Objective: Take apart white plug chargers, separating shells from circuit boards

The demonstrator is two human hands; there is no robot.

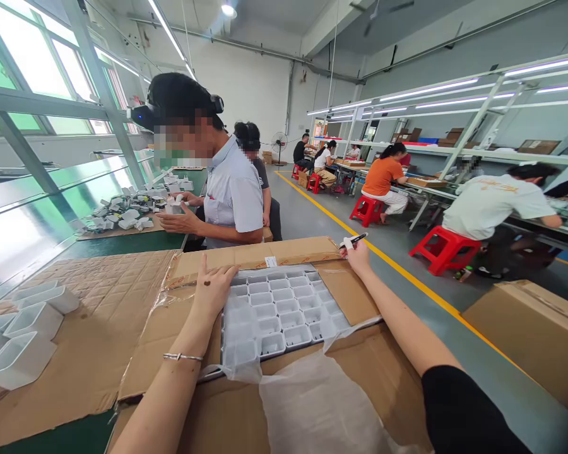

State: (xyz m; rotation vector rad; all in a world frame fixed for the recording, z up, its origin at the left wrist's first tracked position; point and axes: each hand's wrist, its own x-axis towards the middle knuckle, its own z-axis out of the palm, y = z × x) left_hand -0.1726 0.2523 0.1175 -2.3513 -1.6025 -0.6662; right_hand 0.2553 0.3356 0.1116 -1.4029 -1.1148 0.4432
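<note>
Head view: a sheet of translucent film [322,397] drapes over the near side of a cardboard carton [348,293], whose flaps are folded out around rows of small white containers [284,306]. At the carton's left, the left hand [213,289] is spread, fingers extended just beside the containers; whether they press on the cardboard cannot be told. At the far right corner, the right hand [357,257] closes its fingers around a black pen [357,239], which pokes out above the grip, tip end indistinct, beside the end of the far flap [236,255]. To the left, more white tubs [33,331] sit on a flattened cardboard sheet [99,340]. Beyond the carton, a co-worker [236,202] in a pale shirt handles a white piece [174,205] near a heap of parts [123,211]. Across a yellow floor line [383,255], people on red stools [438,249] work at benches; a standing fan [279,144] is near the back wall [246,88].
</note>
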